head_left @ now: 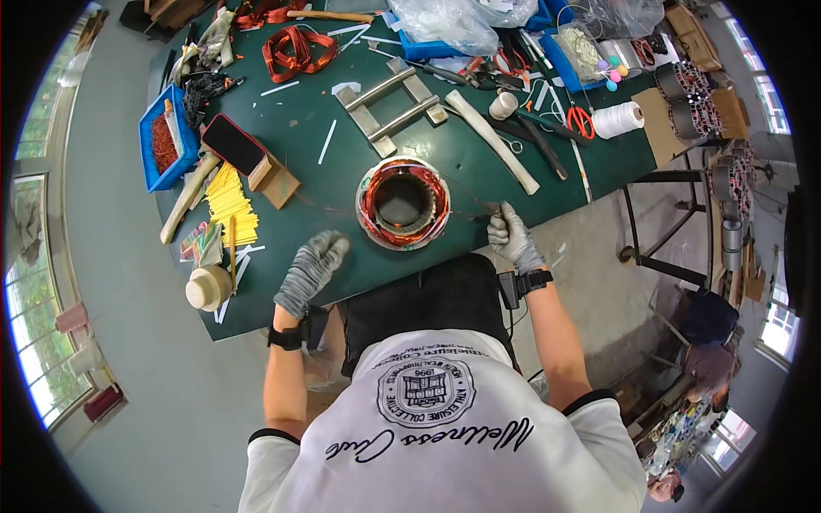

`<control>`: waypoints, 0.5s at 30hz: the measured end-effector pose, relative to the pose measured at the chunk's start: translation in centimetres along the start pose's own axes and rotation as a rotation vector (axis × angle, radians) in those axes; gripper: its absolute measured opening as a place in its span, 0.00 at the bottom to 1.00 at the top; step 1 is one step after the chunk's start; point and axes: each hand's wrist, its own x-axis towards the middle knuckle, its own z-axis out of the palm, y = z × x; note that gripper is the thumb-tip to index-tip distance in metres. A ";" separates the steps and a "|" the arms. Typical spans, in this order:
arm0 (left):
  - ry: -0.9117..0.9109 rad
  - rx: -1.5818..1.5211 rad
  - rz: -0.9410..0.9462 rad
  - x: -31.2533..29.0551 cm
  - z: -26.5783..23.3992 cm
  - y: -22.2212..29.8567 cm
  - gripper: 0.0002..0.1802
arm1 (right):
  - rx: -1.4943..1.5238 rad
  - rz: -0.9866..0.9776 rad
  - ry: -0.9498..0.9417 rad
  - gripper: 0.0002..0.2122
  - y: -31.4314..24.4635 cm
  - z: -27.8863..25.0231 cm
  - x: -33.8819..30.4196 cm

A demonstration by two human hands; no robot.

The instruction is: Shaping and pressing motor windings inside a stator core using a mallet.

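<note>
A round motor stator (402, 234) wound with copper-coloured wire sits on the green table in front of me, its open bore facing up. Thin lead wires (466, 214) run from its right side to my right hand (513, 237), which wears a grey glove and pinches their ends. Other fine wires stick out on the stator's left. My left hand (315, 263), also gloved, is closed at the table's near edge, left of the stator and apart from it; whatever its curled fingers hold is hidden.
Behind the stator lies a metal frame (369, 117) with two bars. A phone (233, 144) leans on a wooden block (275, 181) at left, near yellow strips (231, 205) and a blue bin (186, 154). To the right are a pale stick (493, 141), red-handled scissors (581, 124) and white thread (617, 120).
</note>
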 end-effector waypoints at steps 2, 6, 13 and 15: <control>0.286 -0.097 0.035 0.6 0.6 4.4 0.15 | 0.031 -0.006 0.036 0.11 -2.2 -1.1 0.9; 0.651 0.219 0.270 3.6 4.5 3.8 0.22 | 0.191 -0.318 0.377 0.07 -9.8 -4.1 3.5; 1.012 0.312 0.042 6.6 11.0 2.0 0.35 | -2.001 -1.417 0.793 0.19 -18.1 -4.2 5.9; 0.921 0.215 0.104 6.2 10.4 2.5 0.38 | -2.157 -1.207 0.772 0.20 -20.5 -4.3 6.9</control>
